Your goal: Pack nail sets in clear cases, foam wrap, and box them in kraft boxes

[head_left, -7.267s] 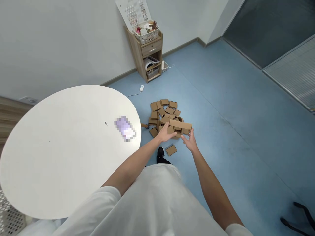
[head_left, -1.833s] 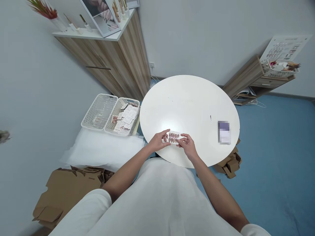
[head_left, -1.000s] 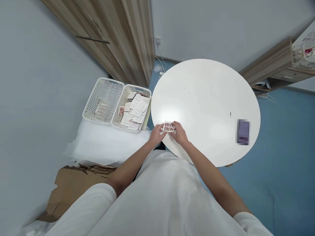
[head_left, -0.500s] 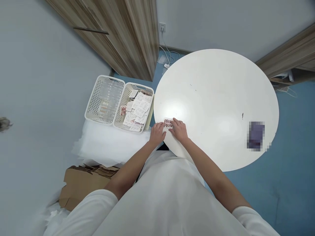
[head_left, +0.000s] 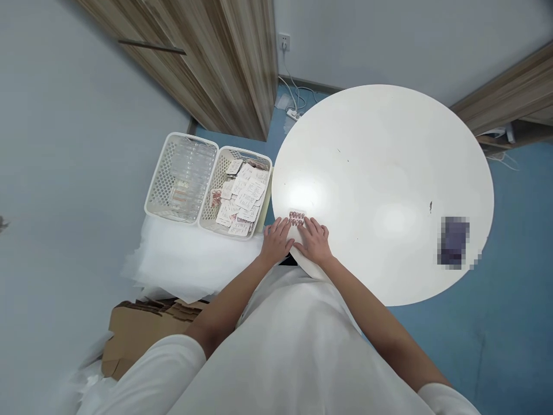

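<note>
A small set of press-on nails (head_left: 296,215), in two rows of shiny brownish-red nails on a pale backing, lies flat near the left edge of the round white table (head_left: 371,161). My left hand (head_left: 275,241) rests at its lower left with fingers stretched out, the fingertips at the set's corner. On the other side, my right hand (head_left: 314,240) lies with spread fingers, its fingertips at the lower right corner. Neither hand is wrapped round anything. Both thumbs point inward below the set.
Left of the table stand two white baskets: one basket (head_left: 152,183) holds clear plastic cases (head_left: 192,167), the other (head_left: 207,222) white printed cards (head_left: 246,193). White sheeting (head_left: 190,253) and folded cardboard (head_left: 138,334) lie below. A pixelated dark object (head_left: 453,242) is at the table's right.
Both hands have drawn slightly down toward me from the nail set's sides, with fingers more spread out. More of the set shows. The camera view has shifted a little.
</note>
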The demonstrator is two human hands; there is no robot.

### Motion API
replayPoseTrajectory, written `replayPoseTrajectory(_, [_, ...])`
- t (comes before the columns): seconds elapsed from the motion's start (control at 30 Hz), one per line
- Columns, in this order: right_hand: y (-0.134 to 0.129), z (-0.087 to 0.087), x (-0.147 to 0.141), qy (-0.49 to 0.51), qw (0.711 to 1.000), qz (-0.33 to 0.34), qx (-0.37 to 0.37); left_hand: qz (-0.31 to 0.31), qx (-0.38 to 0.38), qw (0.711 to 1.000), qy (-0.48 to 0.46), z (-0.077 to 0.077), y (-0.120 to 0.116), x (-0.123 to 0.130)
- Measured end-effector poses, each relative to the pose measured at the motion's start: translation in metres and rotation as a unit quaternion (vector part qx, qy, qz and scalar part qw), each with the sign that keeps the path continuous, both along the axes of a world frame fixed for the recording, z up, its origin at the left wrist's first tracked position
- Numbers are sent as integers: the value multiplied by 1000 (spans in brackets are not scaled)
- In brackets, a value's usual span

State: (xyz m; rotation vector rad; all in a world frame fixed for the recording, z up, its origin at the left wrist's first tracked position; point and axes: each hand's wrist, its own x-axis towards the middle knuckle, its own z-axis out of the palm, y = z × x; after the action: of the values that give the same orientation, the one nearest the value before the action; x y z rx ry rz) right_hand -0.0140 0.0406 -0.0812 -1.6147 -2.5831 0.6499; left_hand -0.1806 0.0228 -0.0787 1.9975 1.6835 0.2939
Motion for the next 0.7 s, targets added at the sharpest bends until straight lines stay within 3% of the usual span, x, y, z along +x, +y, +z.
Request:
replayPoseTrajectory(0.3, [19,4,-18,-3,1000,-12,-1,-11,8,1000,16,-3,19,-9])
replayPoseTrajectory(0.7, [20,4,-18,-26,1000,-2,-8,-38,8,999,38,-11,18,-11])
